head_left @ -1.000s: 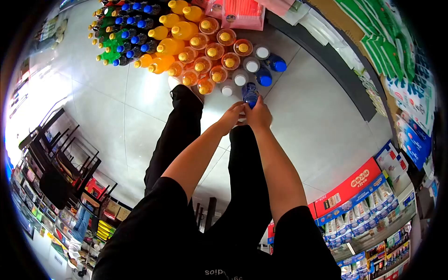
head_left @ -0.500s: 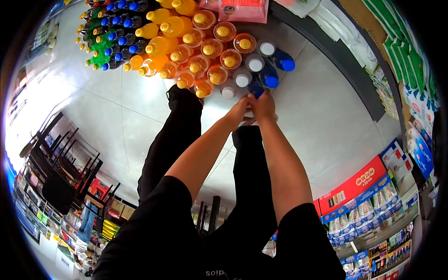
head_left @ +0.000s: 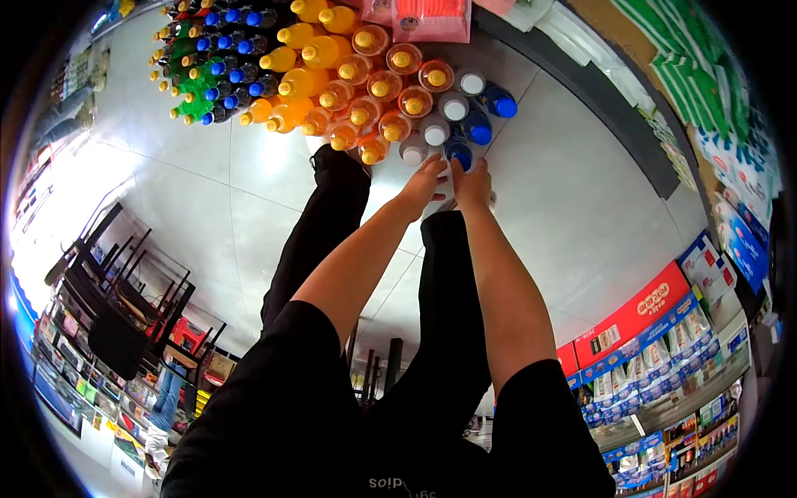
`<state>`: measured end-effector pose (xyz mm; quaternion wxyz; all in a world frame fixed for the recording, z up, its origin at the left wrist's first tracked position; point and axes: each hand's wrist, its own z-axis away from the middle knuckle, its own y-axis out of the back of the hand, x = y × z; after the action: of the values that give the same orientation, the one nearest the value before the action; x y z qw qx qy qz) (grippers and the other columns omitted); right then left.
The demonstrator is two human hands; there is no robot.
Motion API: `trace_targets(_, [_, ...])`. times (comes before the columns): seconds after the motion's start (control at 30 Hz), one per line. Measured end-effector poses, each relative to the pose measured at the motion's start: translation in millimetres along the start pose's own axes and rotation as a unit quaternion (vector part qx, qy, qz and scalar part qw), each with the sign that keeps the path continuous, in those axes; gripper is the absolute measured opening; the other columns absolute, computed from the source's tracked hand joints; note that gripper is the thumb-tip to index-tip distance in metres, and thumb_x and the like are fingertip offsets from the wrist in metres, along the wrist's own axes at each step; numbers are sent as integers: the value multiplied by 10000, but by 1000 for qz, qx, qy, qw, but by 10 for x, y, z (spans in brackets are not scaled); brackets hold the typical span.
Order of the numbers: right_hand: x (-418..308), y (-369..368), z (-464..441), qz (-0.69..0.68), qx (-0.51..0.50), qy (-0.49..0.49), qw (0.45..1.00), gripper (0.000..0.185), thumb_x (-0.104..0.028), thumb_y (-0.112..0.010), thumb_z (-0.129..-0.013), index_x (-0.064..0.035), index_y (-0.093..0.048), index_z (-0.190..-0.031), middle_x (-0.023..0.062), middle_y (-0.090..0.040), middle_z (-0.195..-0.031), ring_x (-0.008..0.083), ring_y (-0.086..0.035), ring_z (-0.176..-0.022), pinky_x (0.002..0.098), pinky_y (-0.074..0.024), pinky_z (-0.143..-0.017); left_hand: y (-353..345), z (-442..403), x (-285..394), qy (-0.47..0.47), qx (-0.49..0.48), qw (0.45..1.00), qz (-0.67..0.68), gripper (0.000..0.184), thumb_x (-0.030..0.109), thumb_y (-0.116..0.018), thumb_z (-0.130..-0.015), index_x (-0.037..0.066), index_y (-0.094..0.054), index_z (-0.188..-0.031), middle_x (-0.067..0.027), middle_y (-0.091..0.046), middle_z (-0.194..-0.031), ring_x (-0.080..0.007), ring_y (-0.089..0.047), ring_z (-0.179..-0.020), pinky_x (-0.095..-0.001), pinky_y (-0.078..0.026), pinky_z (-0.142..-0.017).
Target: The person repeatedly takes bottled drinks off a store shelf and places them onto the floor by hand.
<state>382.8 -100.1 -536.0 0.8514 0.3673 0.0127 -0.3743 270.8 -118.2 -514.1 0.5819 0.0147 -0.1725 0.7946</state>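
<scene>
At the near end of a block of drink bottles stands a dark blue bottle with a blue cap (head_left: 458, 154). My right hand (head_left: 471, 186) is just on the near side of it, thumb and fingers apart; whether the thumb touches the cap I cannot tell. My left hand (head_left: 425, 187) is open to the left, fingers spread, close to a white-capped bottle (head_left: 413, 151). Neither hand visibly holds anything. More blue-capped bottles (head_left: 477, 129) and white-capped bottles (head_left: 454, 106) stand behind in rows.
Orange drink bottles (head_left: 384, 85), yellow bottles (head_left: 324, 51) and dark cola-like bottles (head_left: 241, 73) stand to the left. A pink package (head_left: 432, 21) lies behind. Shelves with red boxes (head_left: 635, 315) are at right, stacked black chairs (head_left: 124, 307) at left. My legs straddle the tiled floor (head_left: 564, 224).
My hands were together at the near blue-capped bottle. They have since separated, the left moving a little left and its fingers spreading. The view has shifted slightly.
</scene>
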Motion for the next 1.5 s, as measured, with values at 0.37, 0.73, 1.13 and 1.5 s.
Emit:
trace_targets(0.37, [-527, 1240, 884, -57, 57, -47, 996, 690, -343, -587, -763, 37, -338, -1282, 322, -456, -1179, 427, -451, -1112, 422, -375, -949, -196, 1240, 781, -2, -22, 999, -29, 506, 437, -443, -861, 129, -393, -1260, -80, -526, -1192, -199, -509, -1046, -347, -397, -843])
trace_targets(0.73, [-1518, 2386, 1840, -253, 99, 70, 960, 628, -309, -625, -730, 18, -418, -1225, 237, -513, -1052, 333, -522, -946, 397, -408, -884, -694, 2930, 1960, -193, -54, 977, -75, 498, 272, -492, -857, 152, -331, -1313, -54, -552, -1073, -180, -538, -929, -345, -436, -764])
trace_targets(1.13, [-2952, 4102, 3352, -476, 94, 243, 840, 542, -156, -604, -780, -105, -376, -1269, 102, -423, -1081, 164, -523, -785, 289, -482, -634, -1479, 4970, 3222, -388, -186, 901, -52, 536, 224, -486, -844, 128, -297, -1336, -109, -484, -1226, -204, -505, -1056, -317, -396, -850])
trace_targets(1.5, [-3694, 5375, 4561, -494, 262, 495, 665, 470, -50, -517, -816, -60, -364, -1261, 90, -448, -1062, 139, -546, -862, 273, -492, -711, -1871, 6563, 4127, -593, -374, 701, -131, 582, 165, -448, -799, 90, -277, -1350, -122, -430, -1265, -241, -459, -1128, -349, -392, -887])
